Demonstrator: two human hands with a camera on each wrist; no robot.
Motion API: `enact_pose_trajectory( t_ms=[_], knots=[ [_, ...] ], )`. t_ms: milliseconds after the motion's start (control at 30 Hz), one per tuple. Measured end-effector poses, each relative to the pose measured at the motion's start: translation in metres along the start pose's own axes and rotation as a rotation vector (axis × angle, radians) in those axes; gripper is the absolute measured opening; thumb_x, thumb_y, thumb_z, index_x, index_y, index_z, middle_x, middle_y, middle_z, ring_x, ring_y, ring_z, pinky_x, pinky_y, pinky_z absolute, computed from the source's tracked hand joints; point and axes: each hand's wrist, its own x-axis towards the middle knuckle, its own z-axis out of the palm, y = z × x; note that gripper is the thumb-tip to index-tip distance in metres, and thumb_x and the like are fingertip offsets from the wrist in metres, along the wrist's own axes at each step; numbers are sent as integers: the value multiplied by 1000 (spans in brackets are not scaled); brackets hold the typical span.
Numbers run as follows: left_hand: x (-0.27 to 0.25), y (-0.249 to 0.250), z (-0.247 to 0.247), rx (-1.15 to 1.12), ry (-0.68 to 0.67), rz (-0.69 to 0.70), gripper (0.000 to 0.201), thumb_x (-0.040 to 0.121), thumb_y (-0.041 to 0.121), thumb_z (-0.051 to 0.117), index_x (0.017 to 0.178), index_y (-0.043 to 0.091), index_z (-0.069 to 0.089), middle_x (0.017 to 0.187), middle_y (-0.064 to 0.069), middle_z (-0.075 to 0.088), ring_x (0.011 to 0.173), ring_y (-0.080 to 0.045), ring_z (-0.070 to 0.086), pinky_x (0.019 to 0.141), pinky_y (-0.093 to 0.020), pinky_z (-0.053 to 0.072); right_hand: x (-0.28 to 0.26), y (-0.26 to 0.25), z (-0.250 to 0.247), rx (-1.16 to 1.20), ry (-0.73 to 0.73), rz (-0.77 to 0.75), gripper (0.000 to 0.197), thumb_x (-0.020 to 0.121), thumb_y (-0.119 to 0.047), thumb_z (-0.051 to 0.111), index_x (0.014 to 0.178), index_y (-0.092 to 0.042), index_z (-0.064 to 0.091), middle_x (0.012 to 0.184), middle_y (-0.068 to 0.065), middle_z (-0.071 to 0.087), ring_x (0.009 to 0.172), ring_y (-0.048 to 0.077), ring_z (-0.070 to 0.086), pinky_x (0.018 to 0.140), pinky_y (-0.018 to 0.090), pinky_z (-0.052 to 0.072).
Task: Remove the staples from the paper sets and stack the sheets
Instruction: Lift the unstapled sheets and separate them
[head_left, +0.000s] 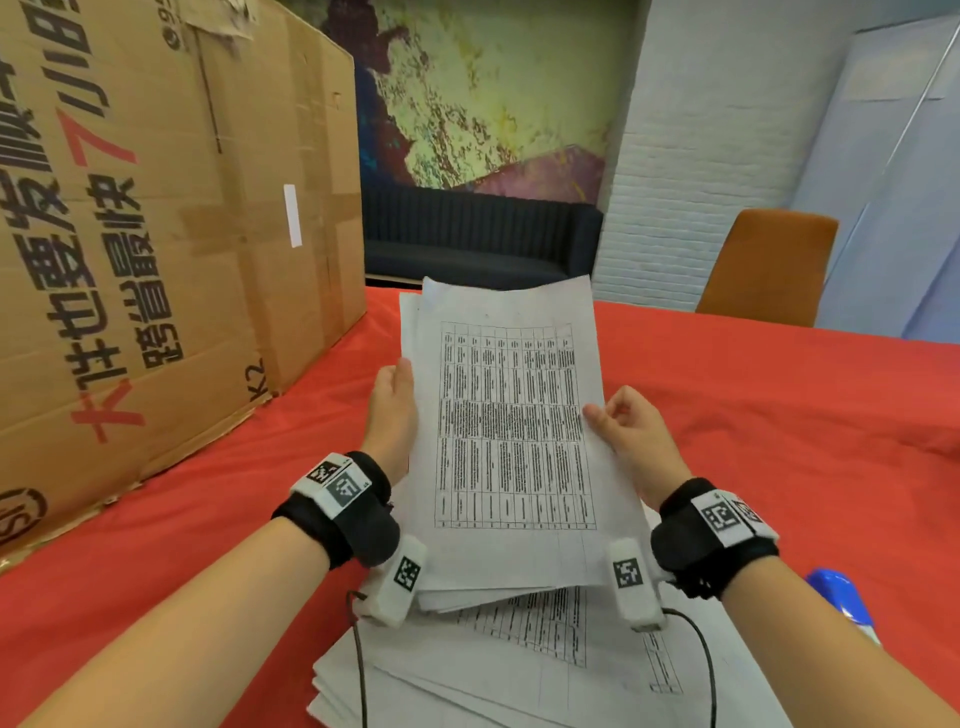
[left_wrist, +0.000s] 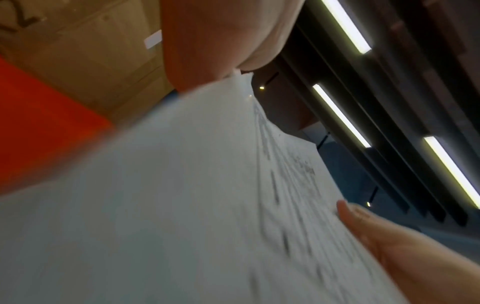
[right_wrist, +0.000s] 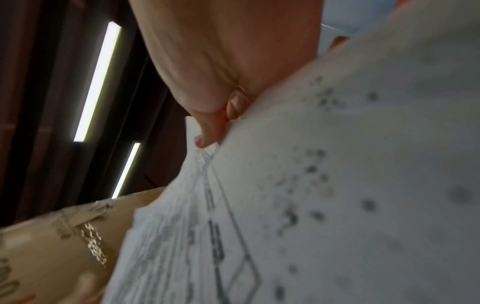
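I hold a sheaf of white sheets (head_left: 511, 415) printed with a table, raised above the red tablecloth. My left hand (head_left: 397, 410) grips its left edge and my right hand (head_left: 618, 423) pinches its right edge, thumb on top. Both wrist views show the sheaf close up and blurred: paper (left_wrist: 182, 205) with the left palm above it, and paper (right_wrist: 337, 185) under the right thumb. A loose pile of printed sheets (head_left: 519, 670) lies on the table under my wrists. No staple shows in any view.
A big cardboard box (head_left: 156, 234) stands on the left of the table. A blue object (head_left: 841, 597) lies at the right by my right forearm. An orange chair (head_left: 769, 265) stands beyond the far edge. Red tablecloth (head_left: 779, 415) spreads to the right.
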Motion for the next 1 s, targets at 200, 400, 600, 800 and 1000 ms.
enact_pose_trajectory(
  t_ms=[200,400,600,800,1000],
  knots=[
    [-7,56,10,157,-127,360,31,98,10,43,129,16,40,119,7,55,113,-11,53,90,-21,44,4,-42,-2,141,-60,-133,44,85,-5,67,117,-21,42,103,10,71,85,25,69,73,40,58],
    [-5,96,21,102,-117,520,21,95,19,39,113,10,42,103,-3,56,89,-14,54,79,-27,45,14,-86,-17,269,-104,-194,61,81,-20,70,133,-10,40,122,8,65,111,19,63,96,41,51],
    [-22,82,38,86,-53,500,17,84,14,37,99,8,41,76,2,47,67,-18,46,60,-35,40,10,-84,-4,319,-138,-228,45,82,-16,68,125,-17,56,121,4,67,115,20,62,94,33,50],
    [-23,85,40,78,-45,531,24,90,-3,38,108,13,40,82,8,53,65,-11,48,58,-34,42,14,-87,3,317,-37,-195,36,88,-15,65,123,-6,60,113,8,70,103,21,67,92,40,53],
    [-17,107,33,340,58,968,66,82,-15,37,142,12,29,137,5,35,94,35,37,68,9,32,22,-116,-9,223,-56,-276,30,91,-13,61,120,-13,59,115,3,69,104,17,66,89,31,54]
  ],
)
